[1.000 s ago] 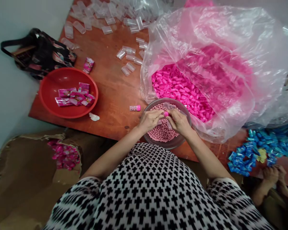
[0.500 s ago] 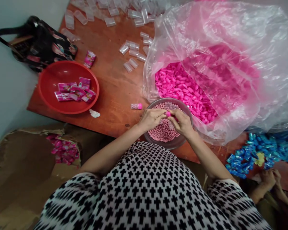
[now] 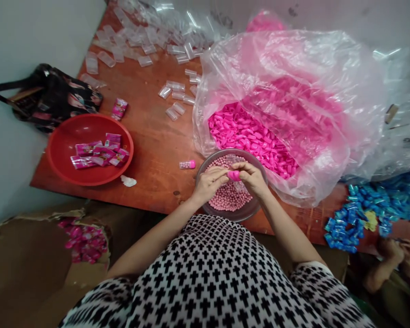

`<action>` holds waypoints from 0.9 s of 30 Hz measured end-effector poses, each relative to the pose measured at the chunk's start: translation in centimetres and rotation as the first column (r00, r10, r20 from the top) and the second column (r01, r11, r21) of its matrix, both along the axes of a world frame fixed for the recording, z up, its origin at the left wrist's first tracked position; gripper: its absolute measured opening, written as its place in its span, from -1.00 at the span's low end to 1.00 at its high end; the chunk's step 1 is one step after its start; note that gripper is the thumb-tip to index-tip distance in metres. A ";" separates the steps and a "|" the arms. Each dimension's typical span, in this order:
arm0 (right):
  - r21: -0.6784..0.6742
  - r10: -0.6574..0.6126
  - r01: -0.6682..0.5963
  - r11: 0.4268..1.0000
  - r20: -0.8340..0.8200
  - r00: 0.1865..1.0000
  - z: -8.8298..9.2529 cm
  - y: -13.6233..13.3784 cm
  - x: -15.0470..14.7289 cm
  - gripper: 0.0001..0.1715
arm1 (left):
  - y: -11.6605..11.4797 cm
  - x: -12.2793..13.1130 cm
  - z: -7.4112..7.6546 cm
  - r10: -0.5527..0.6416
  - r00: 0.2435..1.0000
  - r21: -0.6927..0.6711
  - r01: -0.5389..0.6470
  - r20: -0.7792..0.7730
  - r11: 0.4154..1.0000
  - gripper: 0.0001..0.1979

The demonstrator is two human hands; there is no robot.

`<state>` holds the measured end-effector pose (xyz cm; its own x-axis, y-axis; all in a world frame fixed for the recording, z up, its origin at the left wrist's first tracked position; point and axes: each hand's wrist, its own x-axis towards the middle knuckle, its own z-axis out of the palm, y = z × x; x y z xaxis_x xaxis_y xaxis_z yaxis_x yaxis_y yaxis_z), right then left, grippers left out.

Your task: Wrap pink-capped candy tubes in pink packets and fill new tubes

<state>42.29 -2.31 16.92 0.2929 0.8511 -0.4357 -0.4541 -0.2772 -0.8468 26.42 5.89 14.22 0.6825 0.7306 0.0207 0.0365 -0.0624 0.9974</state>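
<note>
Over a grey bowl [image 3: 201,202] of small pink balls [image 3: 229,200], my two hands meet at a bright pink plastic cap [image 3: 233,175]. My right hand [image 3: 253,178] pinches the cap between thumb and fingers. From the other side my left hand [image 3: 209,185] presses its closed fingertips against the cap's left end; whether a clear tube is hidden inside those fingers cannot be seen. Clear plastic pieces lie on the balls behind the hands. Left of the bowl lies a filled clear tube [image 3: 186,165] with a pink cap.
A large clear bag [image 3: 355,91] of pink caps [image 3: 256,141] stands behind the bowl. Clear tubes [image 3: 176,95] lie farther back. Pink packets fill part of a red basin [image 3: 90,180]. At right are blue packets [image 3: 348,228] and another person's hands [image 3: 394,250].
The view has tilted, so the table sits lower and farther left. More of the pink cap now shows between my fingers; both hands stay over the bowl.
</note>
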 end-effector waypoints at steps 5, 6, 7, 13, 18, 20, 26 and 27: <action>-0.110 0.145 -0.178 0.978 -0.259 0.955 1.4 0.5 -0.8 -0.61 | -1.3 -0.2 -0.6 0.102 0.994 0.109 -0.098 -0.038 0.989 -0.73; -0.124 0.125 -0.167 0.978 -0.286 0.950 1.6 0.6 -1.1 -0.63 | -1.4 -0.4 -0.7 0.125 0.990 0.130 -0.117 -0.058 0.985 -0.73; -0.136 0.096 -0.143 0.980 -0.309 0.946 1.6 0.6 -1.6 -0.64 | -1.5 -0.6 -0.6 0.142 0.987 0.159 -0.128 -0.078 0.979 -0.74; -0.154 -0.241 0.199 0.968 -0.339 0.909 0.0 0.5 -6.1 -0.76 | -1.8 -2.1 0.4 0.155 0.980 0.340 -0.104 -0.125 0.935 -0.78; -0.160 -0.316 0.277 0.948 -0.348 0.882 -1.5 0.3 -8.5 -0.75 | -1.5 -2.4 -1.7 0.071 0.990 0.279 -0.036 -0.118 0.960 -0.77; -0.110 -0.215 0.190 0.976 -0.297 0.931 -1.9 0.3 -7.9 -0.64 | -1.1 -2.4 -3.0 0.078 0.993 0.160 -0.062 -0.094 0.985 -0.75; -0.093 -0.034 0.040 0.995 0.067 0.997 -3.6 0.3 -2.1 -0.44 | 1.3 -3.6 -4.9 0.223 0.972 -0.154 -0.232 -0.071 0.961 -0.68; -0.105 -0.021 0.034 0.994 0.117 0.993 -3.8 0.2 -1.4 -0.47 | 1.8 -3.9 -5.0 0.258 0.964 -0.168 -0.266 -0.068 0.949 -0.68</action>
